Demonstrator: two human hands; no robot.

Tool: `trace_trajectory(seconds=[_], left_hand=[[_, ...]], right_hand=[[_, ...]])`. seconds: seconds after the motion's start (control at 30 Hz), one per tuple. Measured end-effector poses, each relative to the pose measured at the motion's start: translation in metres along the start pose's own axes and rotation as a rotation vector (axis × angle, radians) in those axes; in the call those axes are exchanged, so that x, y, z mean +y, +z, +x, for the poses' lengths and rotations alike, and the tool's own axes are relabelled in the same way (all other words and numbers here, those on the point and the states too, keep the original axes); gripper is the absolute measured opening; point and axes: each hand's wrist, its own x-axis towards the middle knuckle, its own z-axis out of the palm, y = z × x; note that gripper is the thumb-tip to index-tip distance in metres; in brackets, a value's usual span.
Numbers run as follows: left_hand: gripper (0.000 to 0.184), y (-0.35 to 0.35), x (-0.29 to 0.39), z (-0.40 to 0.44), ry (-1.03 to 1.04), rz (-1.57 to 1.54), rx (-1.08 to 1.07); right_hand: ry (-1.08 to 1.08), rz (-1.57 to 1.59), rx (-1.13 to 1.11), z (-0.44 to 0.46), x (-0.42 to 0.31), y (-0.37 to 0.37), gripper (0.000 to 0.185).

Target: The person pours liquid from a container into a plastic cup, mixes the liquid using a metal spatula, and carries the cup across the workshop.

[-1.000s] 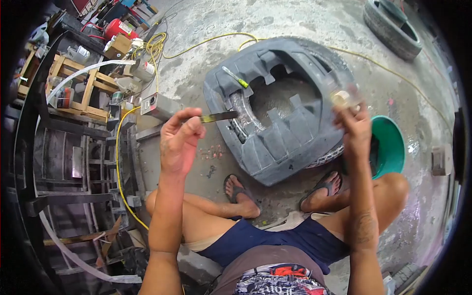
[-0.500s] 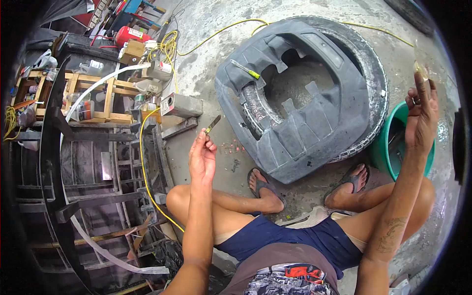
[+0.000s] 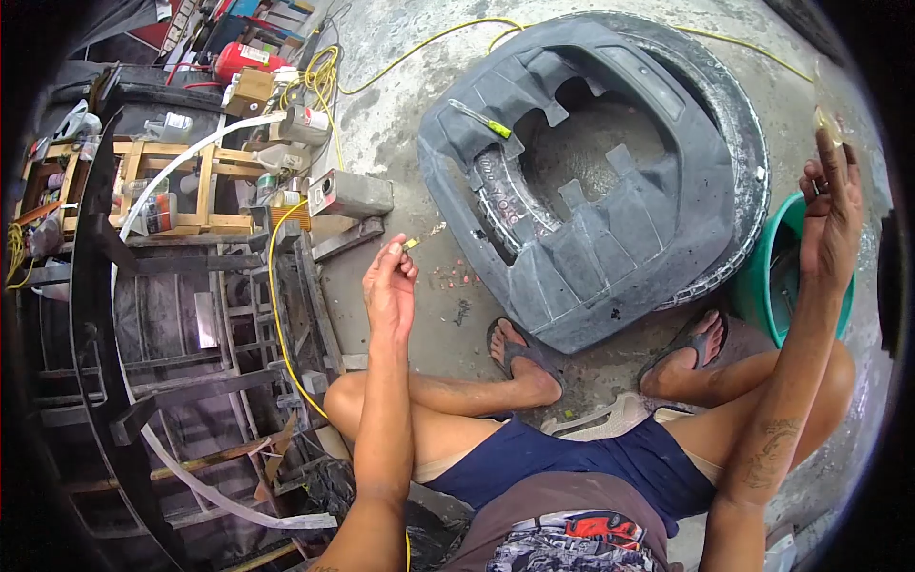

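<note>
My left hand (image 3: 389, 286), raised in front of the left knee, pinches a small knife-like tool (image 3: 412, 244) with a yellow-green part at the fingers. Its thin blade points up and right, faint against the floor. Held up at the far right, my right hand (image 3: 827, 214) has a thin, see-through yellowish piece (image 3: 827, 124) at its fingertips; its exact kind is unclear. Between the hands, a grey moulded plastic panel (image 3: 591, 286) with large cutouts lies on a tire (image 3: 753, 162). On the panel rests a tool with a yellow-green handle (image 3: 498, 128).
A green bucket (image 3: 774, 276) stands beside my right knee. To the left are a black metal frame (image 3: 105, 315), a wooden rack (image 3: 205, 181) with bottles, a metal can (image 3: 351, 194) and a yellow hose (image 3: 276, 296). A red tank (image 3: 250, 61) stands farther back.
The view has shifted slightly. In my left hand the blade has turned, from a dark broad face to a thin, pale edge. My right hand still holds the see-through piece up.
</note>
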Motion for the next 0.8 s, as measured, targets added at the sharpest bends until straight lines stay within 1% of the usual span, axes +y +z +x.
trace_trajectory(seconds=[0.17,0.27,0.4,0.47,0.6,0.67,0.8], left_hand=[[0.032,-0.007,-0.008,-0.013,0.068,0.083,-0.028],[0.033,-0.004,-0.009,-0.019,0.087,0.122,-0.034],[0.032,0.0,-0.015,-0.016,0.084,0.14,-0.018],[0.031,0.001,-0.018,-0.014,0.095,0.16,0.003],[0.03,0.006,-0.022,-0.01,0.136,0.165,0.039],[0.03,0.009,-0.023,-0.007,0.163,0.213,0.102],[0.03,0.009,-0.027,-0.001,0.167,0.195,0.1]], right_hand=[[-0.002,-0.014,-0.042,-0.001,0.004,0.007,0.048],[0.019,-0.062,-0.029,-0.005,0.002,0.018,0.048],[0.001,-0.049,-0.047,-0.002,0.005,0.015,0.05],[-0.037,-0.037,-0.086,-0.003,0.006,0.015,0.066],[-0.043,-0.075,-0.062,-0.004,0.004,0.012,0.066],[-0.035,-0.04,-0.079,-0.003,0.004,0.009,0.066],[-0.041,-0.029,-0.093,-0.003,0.004,0.007,0.064]])
